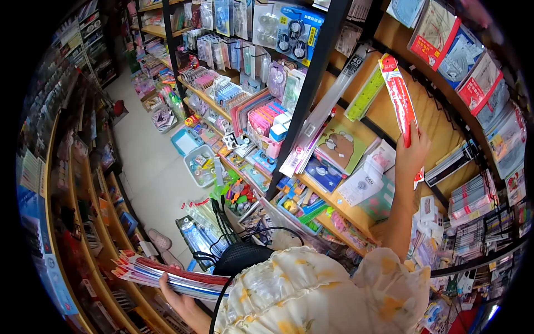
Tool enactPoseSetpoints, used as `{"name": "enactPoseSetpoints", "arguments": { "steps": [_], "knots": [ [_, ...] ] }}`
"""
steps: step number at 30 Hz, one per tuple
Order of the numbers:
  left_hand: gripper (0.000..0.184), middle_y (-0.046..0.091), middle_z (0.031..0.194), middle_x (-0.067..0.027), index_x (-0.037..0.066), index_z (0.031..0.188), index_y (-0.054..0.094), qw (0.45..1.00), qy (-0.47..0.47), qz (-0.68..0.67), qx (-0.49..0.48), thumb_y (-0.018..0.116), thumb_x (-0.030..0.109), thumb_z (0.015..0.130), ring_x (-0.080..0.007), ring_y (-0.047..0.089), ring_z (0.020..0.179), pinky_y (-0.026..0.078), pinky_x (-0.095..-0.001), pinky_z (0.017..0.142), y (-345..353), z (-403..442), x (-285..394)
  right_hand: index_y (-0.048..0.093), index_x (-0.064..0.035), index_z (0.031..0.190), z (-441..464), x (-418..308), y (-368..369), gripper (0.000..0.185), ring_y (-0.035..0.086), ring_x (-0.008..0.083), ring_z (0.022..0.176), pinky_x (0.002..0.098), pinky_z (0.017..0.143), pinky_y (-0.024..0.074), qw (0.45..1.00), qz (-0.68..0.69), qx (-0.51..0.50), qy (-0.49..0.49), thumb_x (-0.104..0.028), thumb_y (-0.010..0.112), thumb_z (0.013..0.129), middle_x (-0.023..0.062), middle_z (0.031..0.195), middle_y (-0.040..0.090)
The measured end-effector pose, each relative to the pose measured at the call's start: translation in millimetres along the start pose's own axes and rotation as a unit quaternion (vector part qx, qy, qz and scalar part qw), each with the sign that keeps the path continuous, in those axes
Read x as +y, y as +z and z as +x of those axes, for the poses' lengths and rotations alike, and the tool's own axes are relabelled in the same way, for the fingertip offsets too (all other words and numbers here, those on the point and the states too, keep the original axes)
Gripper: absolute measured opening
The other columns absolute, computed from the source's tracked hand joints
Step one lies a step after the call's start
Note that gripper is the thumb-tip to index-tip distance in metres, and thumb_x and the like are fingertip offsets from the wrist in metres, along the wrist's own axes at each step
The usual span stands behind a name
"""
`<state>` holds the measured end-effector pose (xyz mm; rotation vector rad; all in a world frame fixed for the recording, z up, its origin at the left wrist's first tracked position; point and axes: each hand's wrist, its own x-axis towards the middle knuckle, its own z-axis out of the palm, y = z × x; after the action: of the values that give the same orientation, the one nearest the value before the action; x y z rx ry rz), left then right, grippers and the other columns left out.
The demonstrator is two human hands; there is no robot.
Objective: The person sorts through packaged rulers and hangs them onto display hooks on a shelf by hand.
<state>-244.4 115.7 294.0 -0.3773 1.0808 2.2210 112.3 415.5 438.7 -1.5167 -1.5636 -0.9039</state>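
Observation:
My right hand (413, 149) is raised at the shelf on the right, its fingers closed around a long, narrow red packet (397, 94) with a printed red top. What the packet contains is not clear. Close to its left hang a yellow-green ruler (366, 92) and clear long plastic sleeves (328, 106). Down at the lower left, my left hand (181, 300) grips a stack of long thin packets (150, 273) with red, orange and white ends. Part of that stack is hidden behind my body and a black mesh item.
Wooden shelves (72, 222) curve along the left, beside a tiled floor (144, 161). A black shelf post (311, 83) stands between two crowded racks. Plastic bins (199, 167) sit on the floor, with pink slippers (160, 239) nearby. Set-square packs (478, 86) hang on the right.

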Motion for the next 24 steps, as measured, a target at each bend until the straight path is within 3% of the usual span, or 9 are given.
{"name": "enactPoseSetpoints", "arguments": {
  "steps": [3,9,15,17,19,21,22,24],
  "knots": [
    [0.034,0.049,0.075,-0.0103,0.0,0.093,0.041,0.999,0.037,0.016,-0.017,0.05,0.014,0.064,-0.0173,0.047,0.072,0.04,-0.0257,0.066,-0.1,-3.5,-0.8,0.048,-0.0072,0.097,2.7,-0.4,-1.3,0.038,0.041,0.0258,0.082,0.0331,0.071,0.0346,1.0,0.008,-0.014,-0.002,-0.007,0.052,0.059,0.0122,0.091,0.044],
    [0.034,0.049,0.079,-0.0109,0.0,0.093,0.042,0.999,0.003,0.001,0.047,0.051,0.015,0.064,-0.0173,0.047,0.076,0.039,-0.0259,0.068,2.1,-11.1,3.3,0.049,-0.0079,0.096,7.1,1.4,-4.3,0.037,0.042,0.0259,0.08,0.0324,0.069,0.035,1.0,-0.002,-0.031,0.001,-0.007,0.053,0.059,0.0112,0.091,0.045],
    [0.034,0.049,0.082,-0.0119,-0.001,0.092,0.042,0.999,0.002,-0.009,0.038,0.052,0.014,0.063,-0.0182,0.047,0.077,0.039,-0.0269,0.071,-5.9,-7.2,0.3,0.048,-0.0079,0.096,12.5,3.4,-9.1,0.036,0.042,0.0259,0.08,0.0325,0.069,0.0352,0.999,0.0,-0.033,-0.021,-0.008,0.054,0.06,0.0113,0.09,0.046],
    [0.033,0.048,0.082,-0.0119,-0.001,0.091,0.042,0.993,0.089,0.065,0.029,0.052,0.014,0.064,-0.0184,0.047,0.078,0.039,-0.0271,0.071,17.9,-33.6,-4.5,0.049,-0.0076,0.095,15.7,1.3,-12.4,0.036,0.042,0.0262,0.08,0.0328,0.069,0.0351,0.999,-0.013,-0.03,-0.03,-0.009,0.054,0.06,0.0117,0.089,0.046],
    [0.033,0.048,0.081,-0.0118,-0.001,0.091,0.042,0.989,0.116,0.088,0.026,0.052,0.014,0.064,-0.0185,0.047,0.077,0.039,-0.0273,0.071,22.6,-41.0,-4.6,0.049,-0.0074,0.095,16.4,0.8,-15.7,0.036,0.042,0.0265,0.08,0.0331,0.07,0.035,0.998,-0.02,-0.038,-0.035,-0.009,0.054,0.06,0.0122,0.089,0.046],
    [0.032,0.048,0.08,-0.0115,-0.001,0.091,0.042,0.995,0.085,0.053,0.028,0.051,0.015,0.064,-0.0185,0.047,0.077,0.039,-0.0275,0.07,9.3,-26.9,-4.1,0.049,-0.0072,0.095,21.0,1.9,-15.4,0.035,0.042,0.0268,0.08,0.0334,0.07,0.0349,0.998,-0.017,-0.049,-0.037,-0.009,0.055,0.06,0.0126,0.088,0.046],
    [0.031,0.048,0.079,-0.0109,-0.001,0.09,0.043,0.999,0.008,-0.005,0.047,0.051,0.015,0.065,-0.0182,0.047,0.075,0.04,-0.0279,0.069,3.3,-14.5,0.6,0.049,-0.0071,0.095,22.2,1.3,-16.7,0.035,0.041,0.0272,0.081,0.0333,0.07,0.0348,0.998,-0.021,-0.053,-0.039,-0.009,0.055,0.06,0.0128,0.088,0.046],
    [0.031,0.048,0.078,-0.0107,-0.001,0.09,0.043,0.998,0.013,-0.009,0.065,0.051,0.015,0.065,-0.0179,0.047,0.074,0.04,-0.028,0.068,4.9,-17.1,-0.9,0.049,-0.0071,0.095,25.3,-0.1,-19.3,0.035,0.041,0.027,0.081,0.0332,0.07,0.0349,0.998,-0.017,-0.054,-0.033,-0.009,0.055,0.061,0.0126,0.088,0.046]
  ]
}}
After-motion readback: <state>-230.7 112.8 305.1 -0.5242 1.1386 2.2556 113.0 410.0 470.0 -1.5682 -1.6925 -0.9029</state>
